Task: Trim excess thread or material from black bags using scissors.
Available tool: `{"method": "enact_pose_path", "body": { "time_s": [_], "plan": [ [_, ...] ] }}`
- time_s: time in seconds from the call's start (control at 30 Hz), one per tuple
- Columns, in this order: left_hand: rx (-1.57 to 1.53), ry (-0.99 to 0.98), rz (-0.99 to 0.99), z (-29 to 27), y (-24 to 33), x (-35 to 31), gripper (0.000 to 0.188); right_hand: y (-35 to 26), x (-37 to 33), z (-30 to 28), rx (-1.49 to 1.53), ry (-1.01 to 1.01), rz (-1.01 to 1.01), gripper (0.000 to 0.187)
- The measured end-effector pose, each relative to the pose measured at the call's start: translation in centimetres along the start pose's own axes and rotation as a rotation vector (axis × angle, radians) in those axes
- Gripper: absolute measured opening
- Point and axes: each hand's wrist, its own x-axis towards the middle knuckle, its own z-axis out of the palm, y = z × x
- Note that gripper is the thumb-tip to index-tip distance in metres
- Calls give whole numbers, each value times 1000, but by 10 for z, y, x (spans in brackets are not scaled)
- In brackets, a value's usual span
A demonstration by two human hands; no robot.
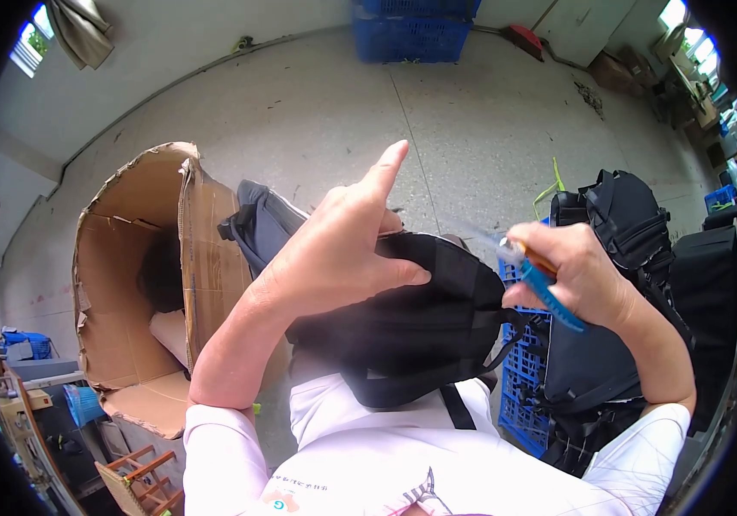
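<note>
Widest free room is ahead: bare floor (325,99) runs out to the stacked blue crates (411,39) at the wall. Gap between left grip (342,245) and right grip (575,271) is passable above the black bag (403,335); bag on the lap blocks straight down. Blue-handled tool (553,301) pokes into that gap, tip blurred. Left: cardboard box (213,249) wall blocks sideways. Right: blue basket (523,378) and piled black backpacks (626,224) block low passes. Yellow-green strap (555,176) sticks up beyond right grip.
</note>
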Motion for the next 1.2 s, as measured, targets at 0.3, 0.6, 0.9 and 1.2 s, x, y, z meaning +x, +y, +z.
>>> {"method": "enact_pose_path", "body": {
  "time_s": [0.3,0.6,0.9,1.2],
  "plan": [
    [170,-86,179,-29,-29,2,77,14,36,49,1011,182,49,38],
    [-215,153,18,-83,-118,-35,47,6,28,49,996,213,-9,37],
    [-542,396,-163,-58,-185,-49,46,5,16,44,929,228,-65,40],
    [-868,385,31,-46,-163,-61,29,14,1,-7,-44,108,60,79]
  ]
}}
